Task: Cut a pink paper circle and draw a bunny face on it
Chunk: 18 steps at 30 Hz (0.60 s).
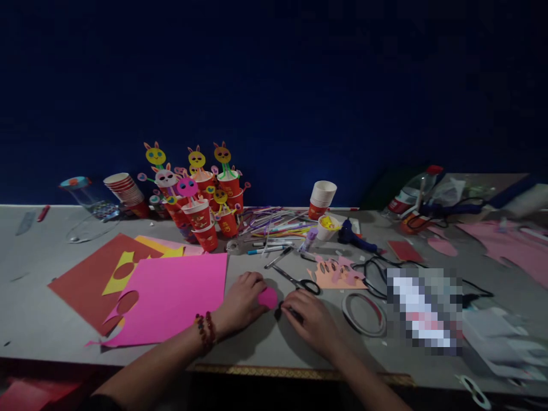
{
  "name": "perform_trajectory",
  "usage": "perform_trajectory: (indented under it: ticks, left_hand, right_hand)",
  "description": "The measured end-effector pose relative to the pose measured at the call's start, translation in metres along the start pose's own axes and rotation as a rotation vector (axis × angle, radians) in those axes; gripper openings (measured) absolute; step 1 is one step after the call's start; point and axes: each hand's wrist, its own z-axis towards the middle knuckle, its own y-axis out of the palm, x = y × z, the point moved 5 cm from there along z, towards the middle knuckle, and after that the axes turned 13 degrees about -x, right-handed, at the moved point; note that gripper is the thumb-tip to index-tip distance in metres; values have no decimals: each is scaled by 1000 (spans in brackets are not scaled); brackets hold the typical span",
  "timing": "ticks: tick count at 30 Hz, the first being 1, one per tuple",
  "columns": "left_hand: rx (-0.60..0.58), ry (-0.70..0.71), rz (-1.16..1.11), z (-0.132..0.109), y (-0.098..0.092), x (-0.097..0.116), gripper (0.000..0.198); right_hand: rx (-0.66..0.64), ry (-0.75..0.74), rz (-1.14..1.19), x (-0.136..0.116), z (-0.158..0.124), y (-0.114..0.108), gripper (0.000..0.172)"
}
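Observation:
My left hand (240, 301), with a beaded bracelet at the wrist, pinches a small round piece of pink paper (268, 298) by its left edge. Facing it, my right hand (311, 321) has its fingers closed around a slim black pen (295, 313); much of the pen is hidden by the fingers. The pen's dark end is close to the paper circle. Just beyond the hands lies a pair of scissors (308, 285) with black handles. Left of my left hand is a large pink sheet (180, 297) with round cut-outs at its corner.
Red paper cups with rabbit-faced figures (205, 220) stand at the back left. Pipe cleaners (274, 225), a cup stack (322, 200) and a blue glue gun (357, 237) are behind the hands. A tape roll (363, 314) and black cables lie to the right.

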Motion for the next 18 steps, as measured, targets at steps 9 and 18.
perform_trajectory:
  ticks: [9,18]
  left_hand:
    - [48,-11,-40,-7,-7,-14,40]
    - [196,27,-21,-5,-3,-16,33]
  right_hand:
    - [58,87,-25,16,5,-6,19]
    - [130,488,-333,109,-25,-85,24]
